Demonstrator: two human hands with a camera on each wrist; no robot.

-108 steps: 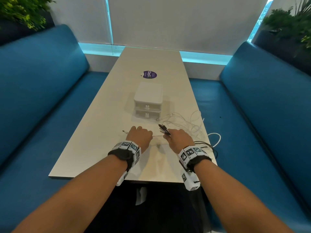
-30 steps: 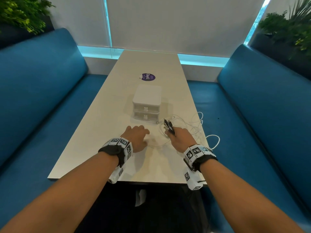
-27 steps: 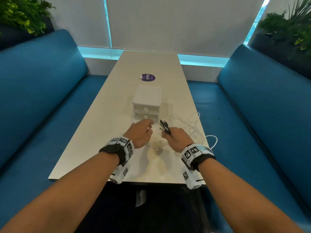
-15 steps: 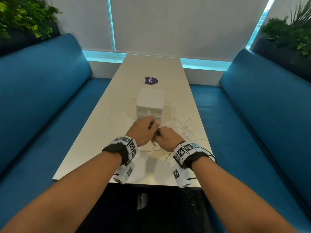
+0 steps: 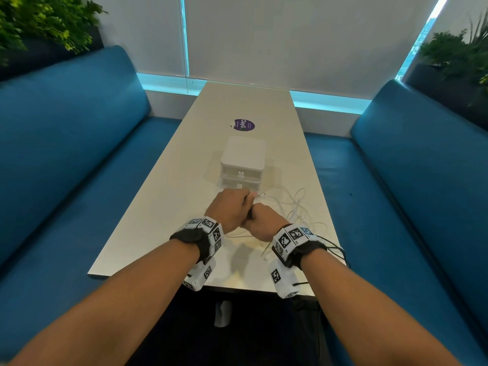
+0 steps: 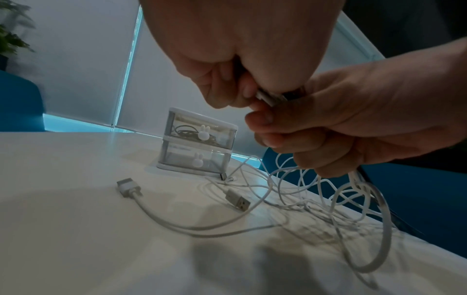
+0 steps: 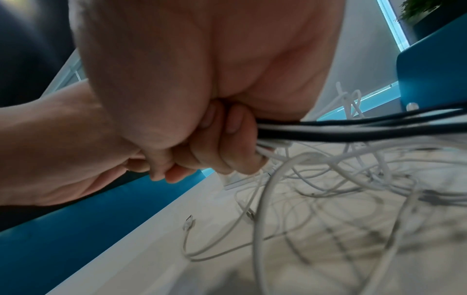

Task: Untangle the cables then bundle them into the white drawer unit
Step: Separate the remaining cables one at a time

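A tangle of white cables (image 5: 289, 204) lies on the table right of my hands, with loops hanging from my fist (image 6: 353, 199) (image 7: 316, 179). My right hand (image 5: 260, 220) (image 6: 341, 129) (image 7: 222, 143) grips a bunch of white and black cables (image 7: 353, 127). My left hand (image 5: 232, 207) (image 6: 240, 79) pinches a connector end (image 6: 270, 97) sticking out of that bunch, touching the right hand. The white drawer unit (image 5: 243, 162) (image 6: 199, 147) stands just beyond, both drawers closed, a dark cable coiled in the upper one.
Loose USB plugs (image 6: 237, 199) and a flat white connector (image 6: 127, 187) lie on the table (image 5: 163, 207). A purple sticker (image 5: 244, 124) sits behind the drawers. Blue benches (image 5: 66, 154) flank the table. A black cable (image 5: 335, 249) hangs over the right edge.
My left hand left the table, rose and came right to meet the right hand. Both hands moved together towards the drawer unit and now touch over the cable ends.
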